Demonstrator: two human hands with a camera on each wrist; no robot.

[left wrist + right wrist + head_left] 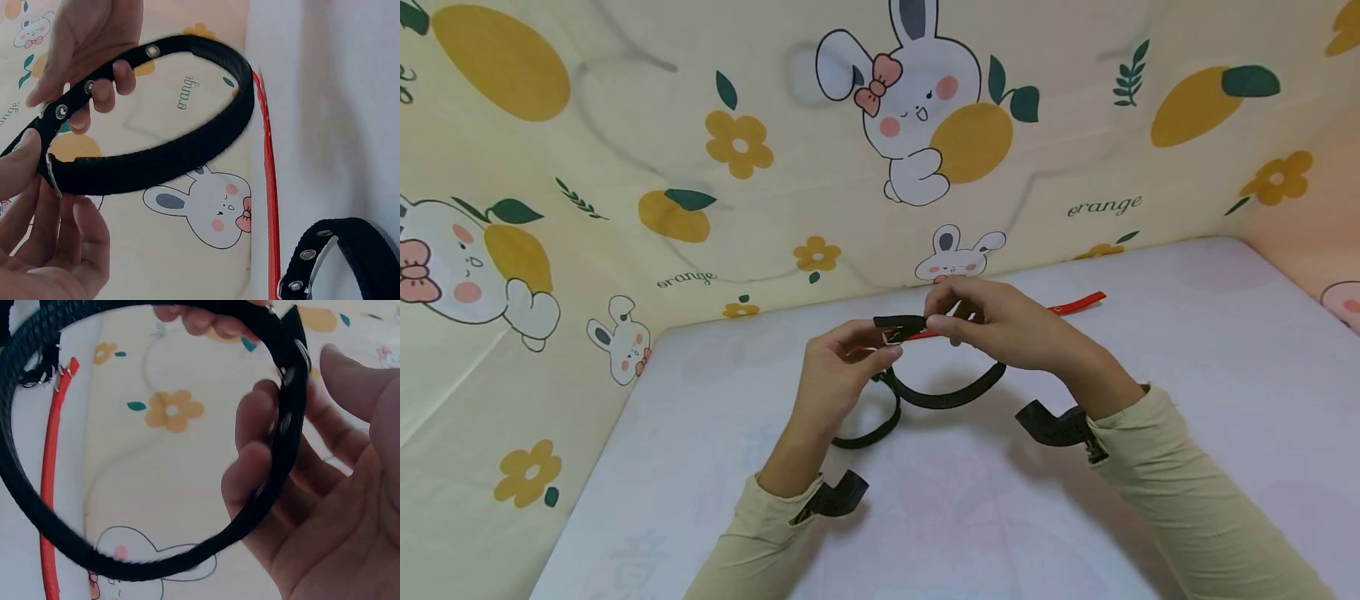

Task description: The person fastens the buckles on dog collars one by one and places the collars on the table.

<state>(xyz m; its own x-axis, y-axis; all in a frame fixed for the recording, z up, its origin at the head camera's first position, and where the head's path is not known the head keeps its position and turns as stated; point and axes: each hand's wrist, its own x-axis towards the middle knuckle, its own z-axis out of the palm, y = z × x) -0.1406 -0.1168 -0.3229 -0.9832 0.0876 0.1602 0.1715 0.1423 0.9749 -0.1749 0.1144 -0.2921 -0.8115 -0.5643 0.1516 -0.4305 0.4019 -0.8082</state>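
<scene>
Both hands hold a black buckled collar up above the table, its padded loop hanging below them. My left hand pinches it at the metal buckle, thumb on one side and fingers on the other. The strap passes through the buckle. My right hand has its fingers curled round the strap part with metal eyelets; its thumb stands off the strap in the right wrist view. A second black collar, also with eyelets, is below the left hand. Behind the hands runs a thin red strap.
The white table ends at a backdrop printed with rabbits and oranges just behind the hands. A black mount sticks out at the left sleeve, and another black mount at the right one.
</scene>
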